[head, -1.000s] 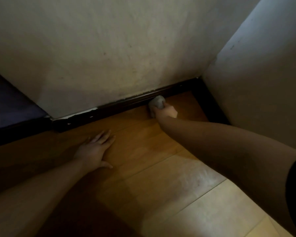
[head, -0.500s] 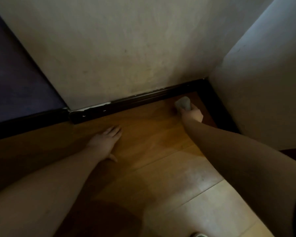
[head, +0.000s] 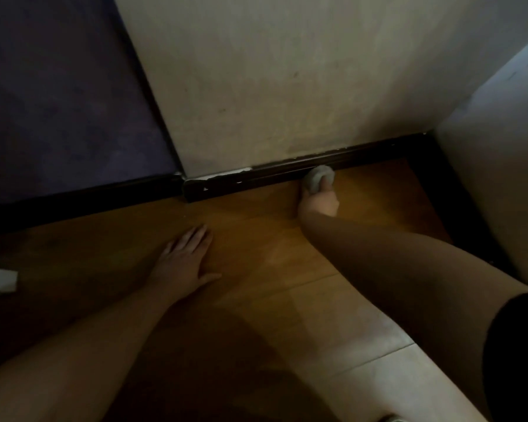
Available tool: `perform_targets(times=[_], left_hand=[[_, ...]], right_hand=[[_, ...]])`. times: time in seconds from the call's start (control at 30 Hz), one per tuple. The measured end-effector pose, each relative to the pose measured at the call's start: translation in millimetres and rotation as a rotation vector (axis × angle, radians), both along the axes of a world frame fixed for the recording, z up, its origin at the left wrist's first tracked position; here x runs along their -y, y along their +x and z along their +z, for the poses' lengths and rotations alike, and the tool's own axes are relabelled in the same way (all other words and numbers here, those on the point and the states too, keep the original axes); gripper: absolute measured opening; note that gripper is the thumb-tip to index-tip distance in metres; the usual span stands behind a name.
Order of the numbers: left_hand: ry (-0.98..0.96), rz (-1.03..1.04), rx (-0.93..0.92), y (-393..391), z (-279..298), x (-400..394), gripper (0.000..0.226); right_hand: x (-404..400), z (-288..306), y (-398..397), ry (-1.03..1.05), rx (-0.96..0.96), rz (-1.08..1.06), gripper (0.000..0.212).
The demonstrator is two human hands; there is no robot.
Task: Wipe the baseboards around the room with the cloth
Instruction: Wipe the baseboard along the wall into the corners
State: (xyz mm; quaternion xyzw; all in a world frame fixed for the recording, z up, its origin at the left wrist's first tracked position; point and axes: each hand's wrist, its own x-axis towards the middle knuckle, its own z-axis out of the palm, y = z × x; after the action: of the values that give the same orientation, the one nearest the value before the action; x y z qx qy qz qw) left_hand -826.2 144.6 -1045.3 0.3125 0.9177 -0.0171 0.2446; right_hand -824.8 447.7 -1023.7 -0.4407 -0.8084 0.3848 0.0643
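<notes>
Right of the frame's centre, the right hand [head: 317, 202] grips a balled grey cloth [head: 318, 177] against the dark baseboard [head: 256, 176], while the left hand [head: 185, 263] lies flat, fingers straight, on the wooden floor [head: 256, 239].

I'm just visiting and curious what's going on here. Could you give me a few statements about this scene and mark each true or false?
1. The right hand holds a bunched cloth against the dark baseboard. True.
2. The left hand holds a spray bottle. False: it lies flat on the wooden floor, fingers straight.
3. The cloth is bright red. False: it looks pale grey.
4. The baseboard's top edge shows chipped pale patches left of the cloth. True.
</notes>
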Motion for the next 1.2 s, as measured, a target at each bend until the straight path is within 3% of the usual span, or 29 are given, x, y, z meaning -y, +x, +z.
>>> perform_targets(times=[0.13,0.4,0.57,0.7,0.93,1.2], left_hand=[[0.051,0.006,0.000,2.7,-2.4,30.0,0.096],[0.078,0.104,-0.071,0.4,-3.0,47.6,0.084],[0.070,0.152,-0.048,-4.9,4.3,50.2,0.083],[0.048,0.208,-0.059,-5.2,7.0,56.7,0.079],[0.029,0.289,-0.102,0.8,5.6,73.9,0.074],[0.014,0.161,-0.103,10.0,3.5,67.4,0.079]], right_hand=[[62.1,3.1,-5.5,-0.106,0.025,0.022,0.055],[151.9,2.1,-3.0,-0.233,-0.020,0.397,0.061],[133.7,3.2,0.4,-0.230,-0.022,0.461,0.064],[113.0,0.8,12.1,-0.152,-0.040,0.391,0.063],[156.8,0.8,-5.1,-0.144,-0.021,0.780,0.063],[102.8,4.0,-15.9,-0.217,-0.013,0.533,0.065]])
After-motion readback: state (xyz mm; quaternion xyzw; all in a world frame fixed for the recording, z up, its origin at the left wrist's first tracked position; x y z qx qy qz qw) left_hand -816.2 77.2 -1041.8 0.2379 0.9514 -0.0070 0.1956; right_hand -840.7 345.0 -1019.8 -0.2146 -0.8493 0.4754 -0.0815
